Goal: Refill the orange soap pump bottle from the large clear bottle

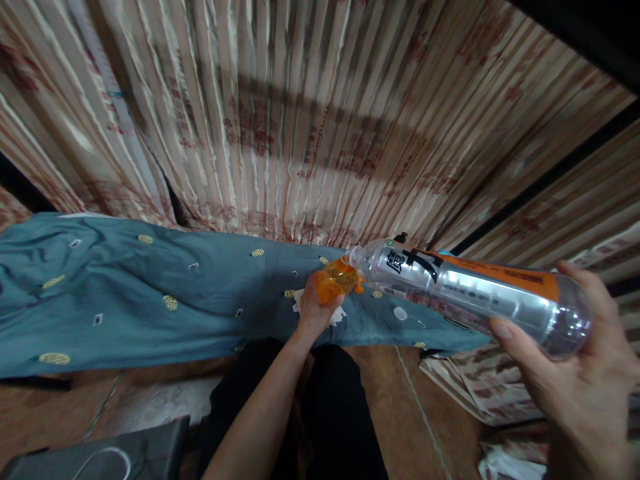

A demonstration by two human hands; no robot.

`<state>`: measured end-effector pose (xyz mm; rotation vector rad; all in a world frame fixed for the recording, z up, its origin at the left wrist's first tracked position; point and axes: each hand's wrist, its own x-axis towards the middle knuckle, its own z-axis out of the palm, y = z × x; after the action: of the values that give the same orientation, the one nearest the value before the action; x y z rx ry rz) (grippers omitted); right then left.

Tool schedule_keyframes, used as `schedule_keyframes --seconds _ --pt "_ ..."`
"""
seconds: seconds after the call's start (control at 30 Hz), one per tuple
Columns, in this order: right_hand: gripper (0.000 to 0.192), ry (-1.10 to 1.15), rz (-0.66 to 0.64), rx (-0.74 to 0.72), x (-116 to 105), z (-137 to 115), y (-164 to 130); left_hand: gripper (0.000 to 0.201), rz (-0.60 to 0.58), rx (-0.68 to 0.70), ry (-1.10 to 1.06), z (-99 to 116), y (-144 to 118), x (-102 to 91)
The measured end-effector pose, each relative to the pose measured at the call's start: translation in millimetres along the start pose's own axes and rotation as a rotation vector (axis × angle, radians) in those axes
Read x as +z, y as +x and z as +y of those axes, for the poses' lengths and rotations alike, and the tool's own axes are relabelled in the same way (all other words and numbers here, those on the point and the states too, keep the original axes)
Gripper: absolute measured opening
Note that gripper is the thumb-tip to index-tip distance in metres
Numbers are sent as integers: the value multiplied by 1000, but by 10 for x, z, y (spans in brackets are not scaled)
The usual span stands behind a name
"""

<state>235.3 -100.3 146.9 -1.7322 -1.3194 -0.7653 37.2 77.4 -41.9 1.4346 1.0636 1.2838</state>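
Observation:
My right hand (583,373) grips the base end of a large clear plastic bottle (493,287) with an orange and silver label and black characters. The bottle is tilted nearly level, its mouth pointing left. At that mouth is the rim of a small orange see-through container (337,280), with my left hand (315,310) closed around it. Whether liquid flows between them I cannot make out. Below my left hand, white paper-like material (336,317) lies on the teal cloth (215,293). A pale round disc (400,313) lies on the cloth under the bottle.
Beige patterned curtains (300,113) hang behind the cloth-covered surface. A black bar (545,177) slants across the right side. At the lower left stands a dark grey flat-topped object (150,450) with a white cable (107,453). Tiled floor (400,407) shows below.

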Motion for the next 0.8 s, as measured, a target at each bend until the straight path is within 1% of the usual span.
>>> schedule_keyframes --seconds 0.27,0.63,0.8 --pt "98 -2 10 -25 -3 -6 9 63 -6 8 9 -8 5 -2" --pt "101 -13 -7 -4 4 -26 21 58 -6 15 19 8 4 3" --pt "99 16 2 -16 25 -22 24 62 -1 -11 22 35 2 4"
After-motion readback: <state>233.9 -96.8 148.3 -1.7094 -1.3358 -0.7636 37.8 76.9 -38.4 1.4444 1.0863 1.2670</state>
